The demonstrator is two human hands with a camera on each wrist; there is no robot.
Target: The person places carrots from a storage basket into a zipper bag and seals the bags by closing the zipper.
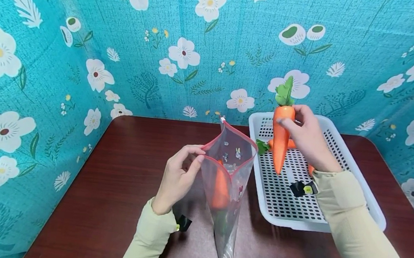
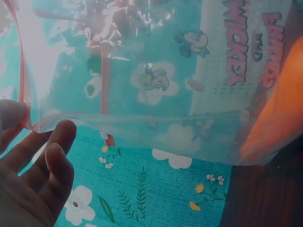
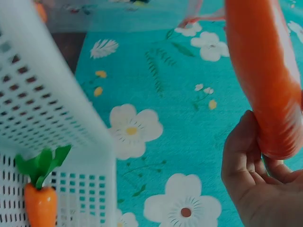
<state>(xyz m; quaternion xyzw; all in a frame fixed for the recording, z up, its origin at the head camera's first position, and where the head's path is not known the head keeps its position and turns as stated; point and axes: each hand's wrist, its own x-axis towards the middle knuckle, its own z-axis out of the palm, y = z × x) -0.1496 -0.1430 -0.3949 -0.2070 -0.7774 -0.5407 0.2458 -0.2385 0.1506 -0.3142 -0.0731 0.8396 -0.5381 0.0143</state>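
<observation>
My left hand (image 1: 181, 170) pinches the red-edged rim of a clear zip bag (image 1: 233, 203) printed with cartoon figures, its mouth spread wide. Inside the bag an orange carrot (image 1: 221, 189) stands tilted; its lower part blurs through the plastic. To the right, my right hand (image 1: 310, 135) grips another carrot (image 1: 280, 141) near its leafy top, tip pointing down, above the basket's left part. The right wrist view shows that held carrot (image 3: 265, 80) close up between thumb and fingers. In the left wrist view, the left hand's fingers (image 2: 61, 137) are at the bag's edge.
A white plastic basket (image 1: 266, 209) with slotted walls stands at the right of the dark wooden table (image 1: 130, 171). A carrot (image 3: 40, 203) with green leaves lies in it, and a bit of orange (image 1: 310, 169) shows beside the right wrist. Flowered teal cloth (image 1: 174, 83) hangs behind.
</observation>
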